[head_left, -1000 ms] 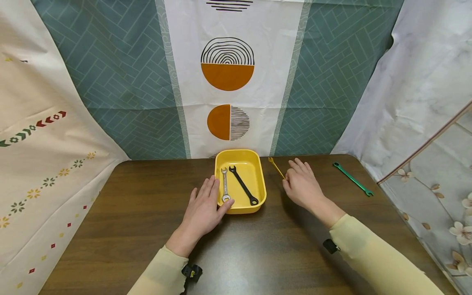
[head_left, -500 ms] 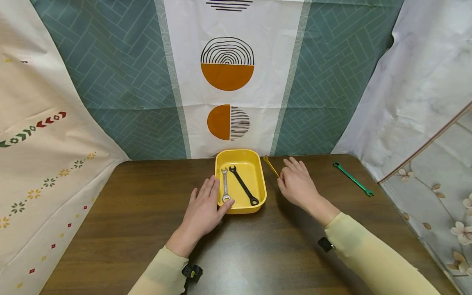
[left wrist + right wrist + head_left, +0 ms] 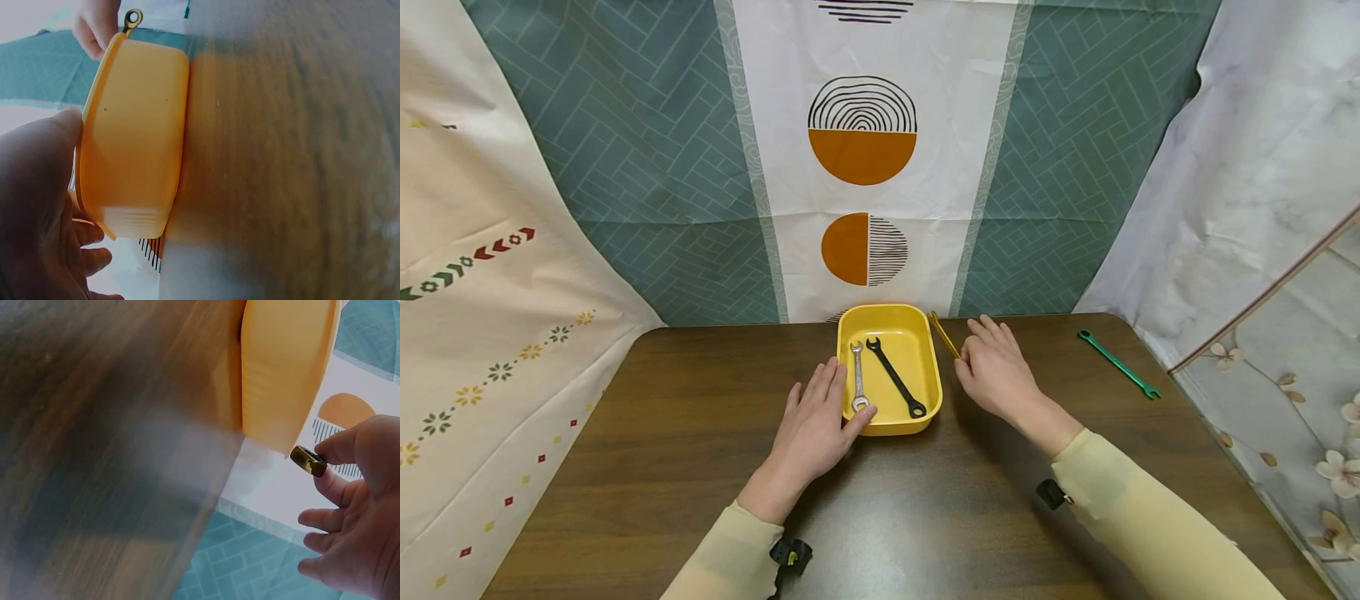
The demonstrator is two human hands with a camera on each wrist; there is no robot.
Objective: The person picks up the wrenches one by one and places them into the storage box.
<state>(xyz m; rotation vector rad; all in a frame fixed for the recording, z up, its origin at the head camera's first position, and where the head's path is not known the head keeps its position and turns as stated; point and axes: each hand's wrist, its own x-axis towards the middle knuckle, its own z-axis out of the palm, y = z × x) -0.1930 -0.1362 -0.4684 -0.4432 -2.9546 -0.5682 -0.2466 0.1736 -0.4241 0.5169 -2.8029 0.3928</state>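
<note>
A yellow tray [image 3: 889, 427] stands on the table, with a silver wrench [image 3: 858, 375] and a black wrench [image 3: 896, 377] lying inside. My left hand [image 3: 813, 414] rests at its left rim, fingers straight, the thumb over the near-left corner. Between thumb and index finger, my right hand [image 3: 996, 367] pinches a yellow wrench [image 3: 944, 335], its far end reaching the tray's right rim. In the right wrist view the gold-coloured wrench end [image 3: 309, 461] is beside the tray wall [image 3: 284, 369]. The left wrist view shows the wrench's ring end [image 3: 133, 17] above the tray's rim.
A green wrench [image 3: 1118, 364] lies farther right on the brown wooden table [image 3: 700, 467]. Patterned cloth [image 3: 655, 167] hangs directly behind the table's back edge, and more cloth covers both sides.
My right hand has moved left with the yellow wrench, bringing the wrench's far end from right of the tray to its right rim. The left hand and tray have stayed put.
</note>
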